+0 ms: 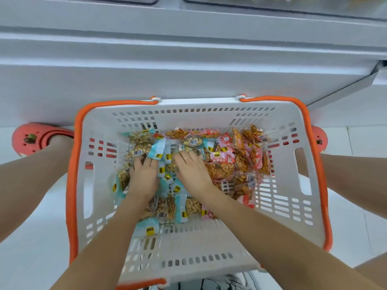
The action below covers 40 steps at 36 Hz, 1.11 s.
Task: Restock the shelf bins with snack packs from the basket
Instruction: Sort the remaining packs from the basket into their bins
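Down through the head camera I see both my hands deep in the basket [310, 174], which sits on the floor between my feet, hard against the white base of the shelf [188, 65]. My left hand [144, 176] lies on the blue-edged snack packs [144, 143], fingertips curled into the pile, though I cannot tell whether they have truly closed on one; my right hand [191, 170] lies flatter beside it, fingers spread over the packs, pressing more than gripping. The red packs [222, 162] are heaped just to its right. I judge these packs light, crinkly and slick, soft outside with brittle nuts inside, so I would gather several loosely by their bodies rather than squeeze. My fingertips are buried among wrappers, the label print is too small to read, and the shelf bins [272, 3] are cut off at the top edge.
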Each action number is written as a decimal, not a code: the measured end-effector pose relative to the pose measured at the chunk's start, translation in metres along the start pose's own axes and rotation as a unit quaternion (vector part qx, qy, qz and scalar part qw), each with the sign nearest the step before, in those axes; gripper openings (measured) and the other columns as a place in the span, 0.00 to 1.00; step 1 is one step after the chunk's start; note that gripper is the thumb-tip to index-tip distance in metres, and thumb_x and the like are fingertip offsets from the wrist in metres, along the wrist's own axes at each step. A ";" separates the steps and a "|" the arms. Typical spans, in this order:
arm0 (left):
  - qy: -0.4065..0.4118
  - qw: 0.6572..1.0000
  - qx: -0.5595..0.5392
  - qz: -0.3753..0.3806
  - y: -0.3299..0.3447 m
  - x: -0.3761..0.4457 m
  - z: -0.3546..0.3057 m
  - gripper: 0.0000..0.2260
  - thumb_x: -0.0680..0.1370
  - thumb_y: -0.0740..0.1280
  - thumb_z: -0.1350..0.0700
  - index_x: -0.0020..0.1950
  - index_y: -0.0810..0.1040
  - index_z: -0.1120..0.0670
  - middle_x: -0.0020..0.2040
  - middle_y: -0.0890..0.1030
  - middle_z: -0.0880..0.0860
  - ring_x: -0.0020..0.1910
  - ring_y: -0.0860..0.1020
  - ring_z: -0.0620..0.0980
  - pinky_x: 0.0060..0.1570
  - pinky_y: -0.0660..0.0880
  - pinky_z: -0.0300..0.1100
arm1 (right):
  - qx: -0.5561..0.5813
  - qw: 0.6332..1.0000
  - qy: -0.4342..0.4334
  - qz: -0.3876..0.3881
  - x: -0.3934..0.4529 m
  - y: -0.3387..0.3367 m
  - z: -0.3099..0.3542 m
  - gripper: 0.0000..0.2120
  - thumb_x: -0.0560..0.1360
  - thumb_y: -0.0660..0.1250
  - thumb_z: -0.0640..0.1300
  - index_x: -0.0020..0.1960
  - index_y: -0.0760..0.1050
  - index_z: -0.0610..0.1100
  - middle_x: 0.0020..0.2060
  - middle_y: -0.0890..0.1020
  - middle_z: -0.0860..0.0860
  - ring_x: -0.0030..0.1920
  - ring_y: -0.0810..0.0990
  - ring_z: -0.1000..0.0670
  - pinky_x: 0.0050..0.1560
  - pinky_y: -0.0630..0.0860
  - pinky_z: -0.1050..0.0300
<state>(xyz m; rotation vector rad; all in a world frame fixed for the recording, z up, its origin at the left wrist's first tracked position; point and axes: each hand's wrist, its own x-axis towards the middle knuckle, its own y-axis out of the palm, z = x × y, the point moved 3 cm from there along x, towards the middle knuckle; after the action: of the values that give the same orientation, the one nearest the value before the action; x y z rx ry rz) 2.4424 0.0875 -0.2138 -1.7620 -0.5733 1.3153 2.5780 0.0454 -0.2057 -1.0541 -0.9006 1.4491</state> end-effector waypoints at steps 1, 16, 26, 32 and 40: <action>0.003 1.000 -0.015 -0.021 0.000 0.000 0.003 0.22 0.78 0.64 0.59 0.72 0.66 0.61 0.69 0.71 0.58 0.69 0.63 0.62 0.63 0.66 0.58 | 0.035 0.999 0.012 0.023 0.005 0.001 0.003 0.27 0.61 0.79 0.35 0.57 0.73 0.43 0.51 0.78 0.46 0.52 0.77 0.45 0.51 0.74 0.55; -0.138 0.888 -0.372 -0.234 -0.046 -0.027 0.041 0.12 0.80 0.64 0.56 0.39 0.73 0.62 0.28 0.68 0.49 0.28 0.66 0.46 0.28 0.59 0.37 | 0.124 0.992 0.009 0.034 0.077 -0.004 0.029 0.07 0.77 0.62 0.40 0.53 0.75 0.42 0.44 0.72 0.45 0.45 0.70 0.45 0.39 0.63 0.54; -0.098 0.726 -0.659 -0.171 -0.101 -0.024 0.036 0.01 0.75 0.72 0.58 0.43 0.83 0.54 0.38 0.84 0.52 0.37 0.81 0.47 0.43 0.78 0.43 | 0.224 0.974 -0.021 -0.010 0.065 -0.085 0.006 0.06 0.77 0.68 0.46 0.47 0.79 0.43 0.50 0.78 0.47 0.54 0.73 0.45 0.52 0.67 0.56; 0.031 0.718 -0.686 -0.114 -0.161 -0.056 0.002 0.03 0.74 0.71 0.60 0.44 0.84 0.54 0.38 0.85 0.52 0.35 0.81 0.46 0.37 0.77 0.38 | 0.388 0.921 0.031 0.029 0.054 -0.179 -0.001 0.07 0.79 0.66 0.44 0.42 0.74 0.45 0.37 0.74 0.55 0.32 0.74 0.60 0.35 0.73 0.68; 0.117 0.709 -0.663 -0.211 -0.220 -0.111 -0.039 0.03 0.73 0.72 0.59 0.45 0.83 0.52 0.41 0.85 0.51 0.41 0.82 0.46 0.43 0.79 0.42 | 0.463 0.885 -0.030 0.034 0.011 -0.274 0.032 0.10 0.81 0.61 0.46 0.41 0.74 0.48 0.37 0.74 0.55 0.36 0.75 0.57 0.37 0.80 0.59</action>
<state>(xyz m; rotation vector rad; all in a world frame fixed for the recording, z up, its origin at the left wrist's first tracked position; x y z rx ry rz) 2.4669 0.1077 0.0332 -2.5323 -1.9534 0.1570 2.6347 0.0936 0.0601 -0.3115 -0.1230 1.6950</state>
